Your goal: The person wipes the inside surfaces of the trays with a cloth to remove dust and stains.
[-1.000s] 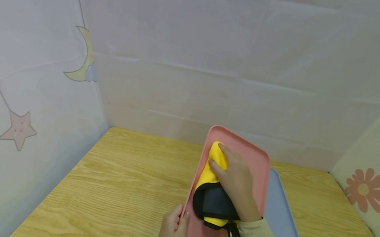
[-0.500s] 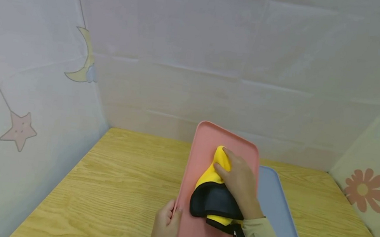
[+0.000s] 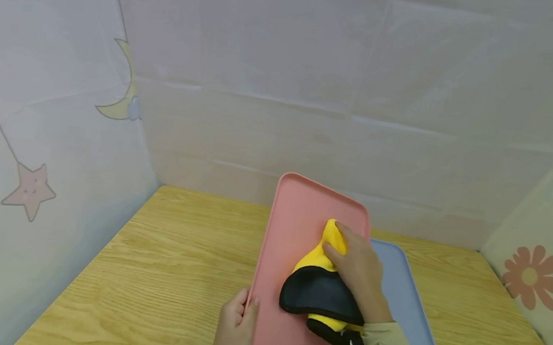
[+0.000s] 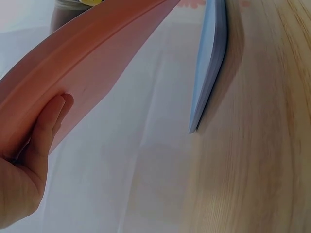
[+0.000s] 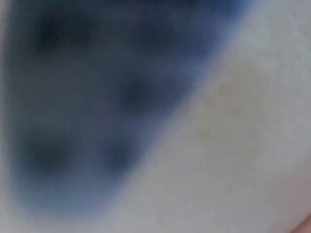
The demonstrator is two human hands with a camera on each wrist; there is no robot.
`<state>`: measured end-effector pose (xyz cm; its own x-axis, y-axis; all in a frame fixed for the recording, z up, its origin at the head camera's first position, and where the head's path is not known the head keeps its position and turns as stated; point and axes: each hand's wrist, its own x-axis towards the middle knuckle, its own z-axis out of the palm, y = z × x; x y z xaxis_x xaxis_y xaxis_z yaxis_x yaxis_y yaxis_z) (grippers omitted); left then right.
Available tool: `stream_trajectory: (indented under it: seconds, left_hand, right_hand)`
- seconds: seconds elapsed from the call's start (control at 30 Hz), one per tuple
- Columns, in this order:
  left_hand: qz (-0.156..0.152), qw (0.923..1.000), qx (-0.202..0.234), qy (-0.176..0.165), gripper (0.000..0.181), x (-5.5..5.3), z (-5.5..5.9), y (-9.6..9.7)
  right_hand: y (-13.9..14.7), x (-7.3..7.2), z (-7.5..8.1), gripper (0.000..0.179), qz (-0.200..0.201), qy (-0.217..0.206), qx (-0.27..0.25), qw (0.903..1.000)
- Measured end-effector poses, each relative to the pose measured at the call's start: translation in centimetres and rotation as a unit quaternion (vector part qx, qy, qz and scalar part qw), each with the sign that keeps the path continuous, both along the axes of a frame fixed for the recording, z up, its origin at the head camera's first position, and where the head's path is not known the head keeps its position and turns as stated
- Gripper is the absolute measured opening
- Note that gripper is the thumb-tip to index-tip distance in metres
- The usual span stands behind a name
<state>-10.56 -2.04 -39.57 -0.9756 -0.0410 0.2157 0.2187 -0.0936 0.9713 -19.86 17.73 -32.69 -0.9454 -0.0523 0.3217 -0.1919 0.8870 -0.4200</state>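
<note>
My left hand [image 3: 234, 327] grips the left rim of a pink tray [image 3: 297, 215], which is held up at a steep tilt over the table. In the left wrist view, fingers [image 4: 46, 124] press on the tray's underside. In front of the tray, my right hand [image 3: 359, 267] pinches the upper yellow part of a soft yellow-and-black cloth item [image 3: 322, 288] between thumb and fingers. That item has a wide black flap and a black strap hanging from its lower right. Its exact kind cannot be told. The right wrist view is a close blur.
A light blue tray [image 3: 407, 307] lies on the wooden table [image 3: 169, 263], partly behind the pink tray and the right arm. A pale cloth wall [image 3: 286, 82] stands along the table's back edge, with printed walls at both sides.
The pink tray and left hand have shifted left. The right hand has moved slightly right and down with the cloth item, away from the tray's left rim. The blue tray stays put.
</note>
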Motion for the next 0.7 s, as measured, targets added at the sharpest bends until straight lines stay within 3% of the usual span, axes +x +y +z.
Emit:
stream_trajectory:
  seconds: [0.4,0.7]
  left_hand:
    - [0.017,0.9987,0.002,0.047,0.018,0.2,-0.1,-0.3]
    - [0.008,0.9994,0.015,0.031,0.021,0.3,0.1,-0.5]
  right_hand:
    - [2.4,0.2,-0.8,0.054,-0.014,-0.026,0.008,0.9995]
    - [3.2,0.2,-1.0,0.055,-0.024,-0.057,0.005,0.998]
